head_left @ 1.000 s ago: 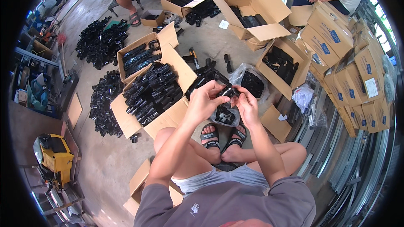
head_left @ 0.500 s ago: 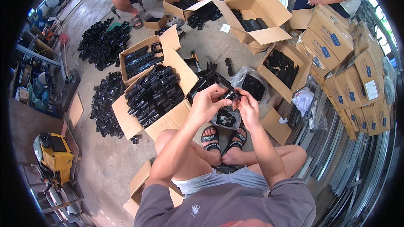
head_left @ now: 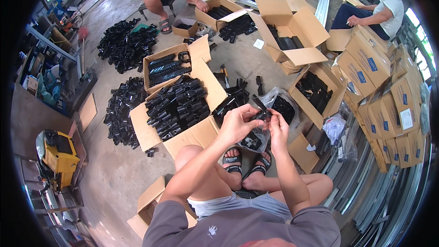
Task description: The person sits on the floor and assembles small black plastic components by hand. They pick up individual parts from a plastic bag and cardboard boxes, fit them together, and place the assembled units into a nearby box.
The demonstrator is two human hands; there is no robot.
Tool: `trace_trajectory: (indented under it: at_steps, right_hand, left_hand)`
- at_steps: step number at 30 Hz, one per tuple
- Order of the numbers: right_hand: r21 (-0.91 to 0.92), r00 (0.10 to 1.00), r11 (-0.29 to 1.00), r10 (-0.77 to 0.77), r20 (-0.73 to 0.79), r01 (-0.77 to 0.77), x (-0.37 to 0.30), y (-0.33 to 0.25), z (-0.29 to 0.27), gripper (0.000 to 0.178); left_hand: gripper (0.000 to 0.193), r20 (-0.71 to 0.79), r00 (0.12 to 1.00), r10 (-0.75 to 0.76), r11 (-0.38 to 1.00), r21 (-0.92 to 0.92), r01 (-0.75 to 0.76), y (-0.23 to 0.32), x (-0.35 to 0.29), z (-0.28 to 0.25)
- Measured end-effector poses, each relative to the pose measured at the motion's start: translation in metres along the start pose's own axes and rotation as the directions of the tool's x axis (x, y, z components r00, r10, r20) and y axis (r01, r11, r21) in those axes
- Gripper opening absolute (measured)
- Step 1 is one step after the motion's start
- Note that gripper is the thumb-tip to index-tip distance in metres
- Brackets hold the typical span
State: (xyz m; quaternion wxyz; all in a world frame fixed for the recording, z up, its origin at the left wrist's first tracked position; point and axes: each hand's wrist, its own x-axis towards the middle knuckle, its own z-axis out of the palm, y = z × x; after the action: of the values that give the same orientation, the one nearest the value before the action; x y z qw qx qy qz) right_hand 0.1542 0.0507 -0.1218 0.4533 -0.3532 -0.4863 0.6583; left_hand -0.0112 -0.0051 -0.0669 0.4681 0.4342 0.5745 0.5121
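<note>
Above my feet, both hands meet at a black plastic part (head_left: pixel 261 114), with a slim end of it sticking up and to the left. The fingers and thumb of my left hand (head_left: pixel 238 123) pinch it from the left. My right hand (head_left: pixel 277 129) has its fingertips closed on the right side of the same part. Just beyond my hands lie a clear plastic bag of small black pieces (head_left: pixel 284 109) and a heap of black plastic parts (head_left: pixel 234 95). Another bag of small black pieces (head_left: pixel 251 142) sits below the hands, partly covered by them.
To the left stand an open carton of black parts (head_left: pixel 176 107) and a carton of neatly rowed ones (head_left: pixel 169 69). Loose black piles (head_left: pixel 128 45) cover the floor beyond. An open carton (head_left: pixel 318 92) is at the right, near stacked closed cartons (head_left: pixel 366 66). Other people sit at the far side.
My view has shifted, so the surroundings appear farther right and lower. The part in my hands has tilted more upright. A person at the far side now reaches into a carton.
</note>
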Motion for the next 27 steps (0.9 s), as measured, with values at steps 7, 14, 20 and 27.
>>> trace_trajectory:
  at_steps: [7, 14, 20, 27]
  right_hand:
    - [-0.066, 1.000, 0.998, -0.009, 0.016, 0.010, 0.003, -0.003, -0.001, 0.034]
    - [0.034, 0.972, 0.990, 0.143, -0.187, -0.139, 0.033, 0.014, -0.004, 0.048]
    - [-0.977, 0.877, 0.180, 0.480, -0.012, -0.112, 0.038, 0.217, -0.077, 0.031]
    - [-0.994, 0.804, -0.107, 0.589, -0.082, -0.024, 0.010, 0.239, -0.058, 0.026]
  left_hand:
    - [0.026, 0.018, 1.000, -0.023, 1.000, -0.010, 0.023, -0.008, 0.004, -0.004]
    - [0.028, -0.030, 0.986, -0.165, 0.859, -0.495, 0.129, -0.006, 0.002, -0.017]
    - [0.029, -0.032, 0.974, -0.224, 0.729, -0.668, 0.146, -0.010, 0.021, -0.008]
    - [0.027, -0.044, 0.964, -0.263, 0.722, -0.672, 0.166, -0.010, 0.014, -0.011]
